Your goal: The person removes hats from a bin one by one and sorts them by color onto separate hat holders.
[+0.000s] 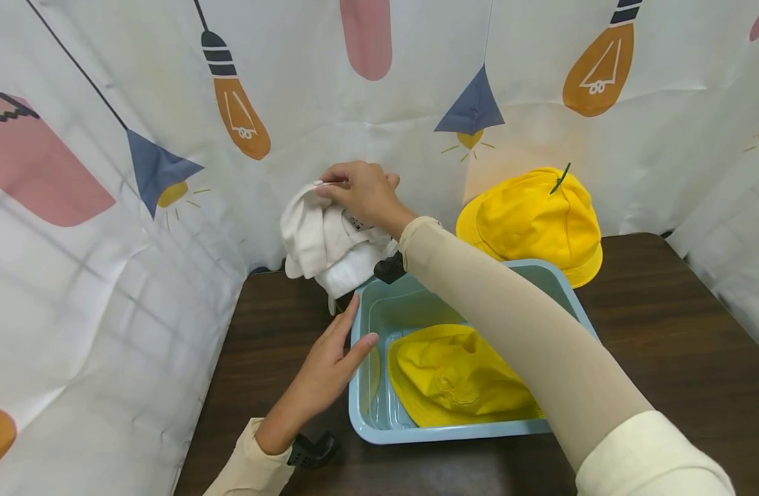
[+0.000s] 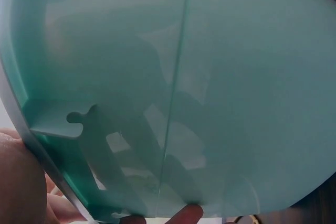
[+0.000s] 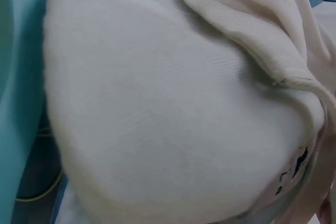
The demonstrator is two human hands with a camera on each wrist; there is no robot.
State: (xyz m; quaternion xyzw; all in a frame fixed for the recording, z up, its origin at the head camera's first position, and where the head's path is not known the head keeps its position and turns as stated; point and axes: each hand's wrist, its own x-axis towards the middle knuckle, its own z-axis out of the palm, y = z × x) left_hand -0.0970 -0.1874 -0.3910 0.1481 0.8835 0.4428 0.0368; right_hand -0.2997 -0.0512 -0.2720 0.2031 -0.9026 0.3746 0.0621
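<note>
A white cloth hat (image 1: 311, 231) is at the back left, its upper edge pinched between the thumb and fingers of my right hand (image 1: 367, 196). The right wrist view is filled by its pale crown (image 3: 142, 98) and a fold of cloth. My left hand (image 1: 324, 368) holds the left rim of a light blue basin (image 1: 460, 432), thumb over the edge and fingers along the outside. In the left wrist view, fingertips (image 2: 189, 213) touch the outer wall (image 2: 252, 103). A yellow hat (image 1: 460, 379) lies inside the basin, partly hidden by my right arm.
Behind the basin, to the right, sits another yellow hat (image 1: 541, 220) with a green stem-like strip on top. The dark wooden table (image 1: 671, 324) meets a patterned white curtain (image 1: 367, 131) at its back and sides.
</note>
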